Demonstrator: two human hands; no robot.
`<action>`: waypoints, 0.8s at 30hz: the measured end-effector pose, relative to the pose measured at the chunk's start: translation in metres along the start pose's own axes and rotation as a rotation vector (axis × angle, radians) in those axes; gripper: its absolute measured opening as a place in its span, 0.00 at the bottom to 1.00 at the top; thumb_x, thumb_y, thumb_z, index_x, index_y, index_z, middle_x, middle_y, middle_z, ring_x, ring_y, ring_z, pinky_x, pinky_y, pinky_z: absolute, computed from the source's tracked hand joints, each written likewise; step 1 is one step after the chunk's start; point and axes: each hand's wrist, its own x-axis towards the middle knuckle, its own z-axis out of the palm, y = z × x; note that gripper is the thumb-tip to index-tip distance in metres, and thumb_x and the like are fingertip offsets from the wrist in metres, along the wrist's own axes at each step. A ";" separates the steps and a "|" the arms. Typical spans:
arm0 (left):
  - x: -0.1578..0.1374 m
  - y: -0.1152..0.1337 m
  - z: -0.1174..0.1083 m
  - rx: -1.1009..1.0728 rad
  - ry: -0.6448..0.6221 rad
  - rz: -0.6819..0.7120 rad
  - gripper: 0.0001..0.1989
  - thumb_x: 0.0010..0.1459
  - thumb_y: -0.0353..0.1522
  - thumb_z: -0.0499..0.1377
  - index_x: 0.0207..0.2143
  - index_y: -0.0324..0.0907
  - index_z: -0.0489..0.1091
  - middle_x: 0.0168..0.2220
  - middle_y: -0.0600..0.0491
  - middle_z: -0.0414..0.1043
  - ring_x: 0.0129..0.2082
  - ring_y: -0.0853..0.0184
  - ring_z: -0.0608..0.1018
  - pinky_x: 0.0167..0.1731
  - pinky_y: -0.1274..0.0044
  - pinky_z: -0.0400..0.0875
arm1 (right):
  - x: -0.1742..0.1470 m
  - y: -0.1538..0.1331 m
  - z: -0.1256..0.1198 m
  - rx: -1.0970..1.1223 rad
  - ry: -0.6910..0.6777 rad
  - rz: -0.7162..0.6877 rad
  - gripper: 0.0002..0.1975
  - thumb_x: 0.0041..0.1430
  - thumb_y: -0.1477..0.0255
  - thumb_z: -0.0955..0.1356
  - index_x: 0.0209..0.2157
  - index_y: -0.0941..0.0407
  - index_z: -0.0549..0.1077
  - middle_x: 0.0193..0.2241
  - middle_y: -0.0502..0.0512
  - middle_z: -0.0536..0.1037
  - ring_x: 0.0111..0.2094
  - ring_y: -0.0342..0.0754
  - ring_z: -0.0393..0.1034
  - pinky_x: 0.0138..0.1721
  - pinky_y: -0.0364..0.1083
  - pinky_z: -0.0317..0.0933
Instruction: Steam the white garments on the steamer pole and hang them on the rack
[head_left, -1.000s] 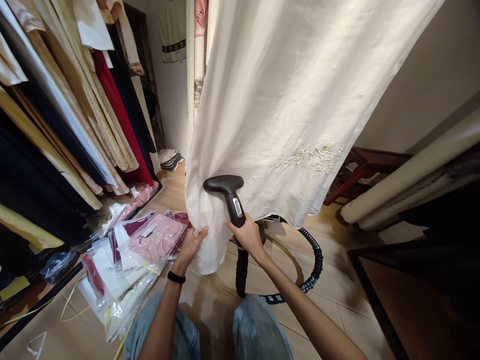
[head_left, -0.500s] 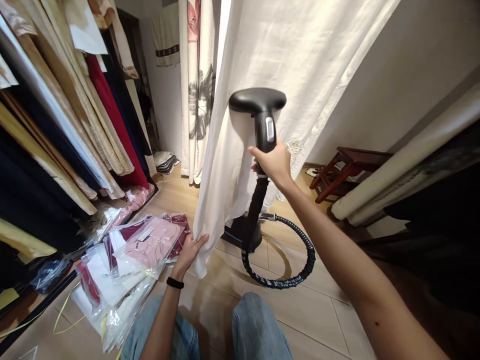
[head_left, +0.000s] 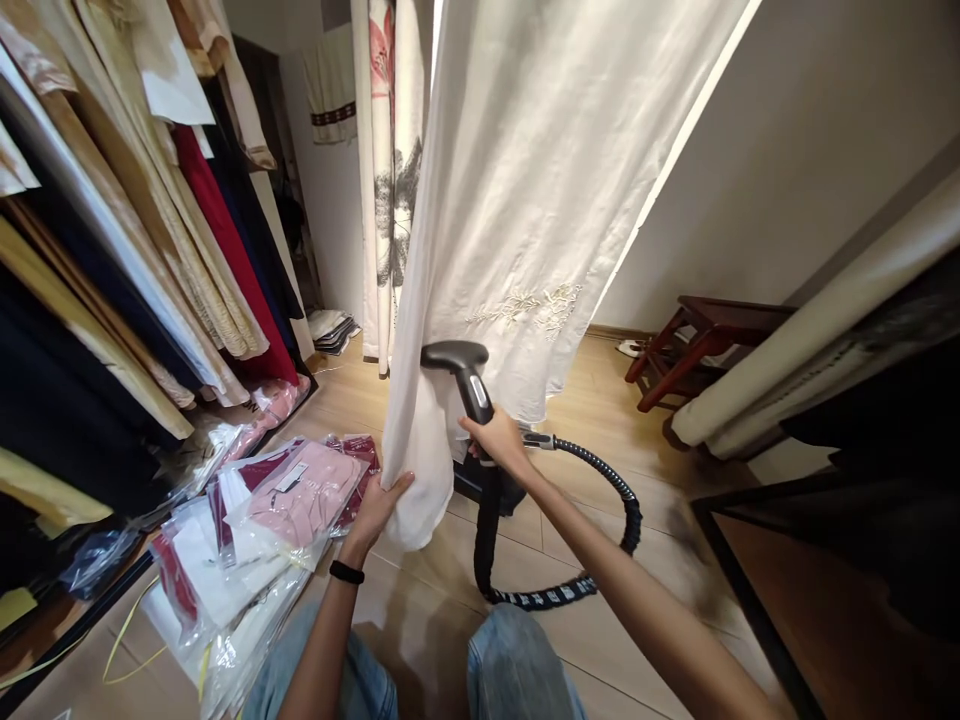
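A long white garment (head_left: pixel 525 180) hangs before me, with pale floral embroidery near its hem. My left hand (head_left: pixel 379 510) pinches its lower left edge between thumb and fingers. Wrapped round the handle of a black garment steamer (head_left: pixel 456 356) is my right hand (head_left: pixel 495 440). The steamer's wide head lies against the cloth near the bottom left; its soleplate is hidden from me. From the handle a black hose (head_left: pixel 574 592) drops and loops over the floor to a dark base (head_left: pixel 469 480), partly hidden behind the cloth and handle.
Plastic-wrapped clothes (head_left: pixel 300 490) are piled on the floor at left, beside yellow straps (head_left: pixel 124 640). Hanging garments (head_left: pixel 150 200) line the left side, and more fabric (head_left: pixel 825 320) hangs at right. A reddish wooden stool (head_left: pixel 697 330) stands by the right wall.
My right hand has brought the steamer down and slightly left along the cloth, so the embroidery is now uncovered. My left hand keeps its grip at nearly the same spot.
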 end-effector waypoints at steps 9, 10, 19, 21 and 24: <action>-0.008 0.009 -0.028 0.087 0.360 0.254 0.25 0.45 0.48 0.65 0.37 0.36 0.73 0.35 0.49 0.77 0.34 0.64 0.76 0.35 0.76 0.70 | -0.051 -0.029 -0.021 0.080 0.087 -0.254 0.17 0.49 0.58 0.70 0.32 0.54 0.64 0.23 0.48 0.73 0.20 0.46 0.70 0.24 0.43 0.63; -0.010 0.010 -0.031 0.122 0.379 0.258 0.24 0.45 0.47 0.65 0.35 0.36 0.73 0.33 0.49 0.77 0.33 0.64 0.76 0.34 0.76 0.70 | -0.052 -0.036 -0.021 0.068 0.096 -0.295 0.17 0.49 0.58 0.70 0.32 0.54 0.64 0.24 0.49 0.73 0.23 0.47 0.71 0.26 0.44 0.64; -0.045 0.008 -0.063 0.421 0.457 0.282 0.22 0.47 0.48 0.64 0.32 0.37 0.74 0.29 0.50 0.76 0.31 0.63 0.75 0.32 0.76 0.69 | -0.051 -0.021 0.051 0.143 -0.093 -0.335 0.15 0.49 0.63 0.69 0.36 0.55 0.65 0.29 0.51 0.74 0.33 0.49 0.71 0.34 0.44 0.62; -0.052 0.006 -0.071 0.408 0.447 0.266 0.24 0.47 0.51 0.63 0.31 0.37 0.72 0.25 0.52 0.74 0.28 0.65 0.74 0.28 0.77 0.68 | -0.058 -0.004 0.072 0.167 -0.110 -0.297 0.14 0.48 0.64 0.68 0.35 0.55 0.64 0.28 0.50 0.73 0.32 0.49 0.70 0.34 0.44 0.61; -0.058 0.005 -0.077 0.331 0.426 0.243 0.27 0.47 0.54 0.62 0.34 0.38 0.70 0.23 0.54 0.71 0.25 0.66 0.73 0.25 0.77 0.66 | -0.076 0.019 0.101 0.208 -0.114 -0.245 0.12 0.48 0.64 0.67 0.33 0.55 0.64 0.26 0.50 0.73 0.30 0.48 0.69 0.31 0.44 0.60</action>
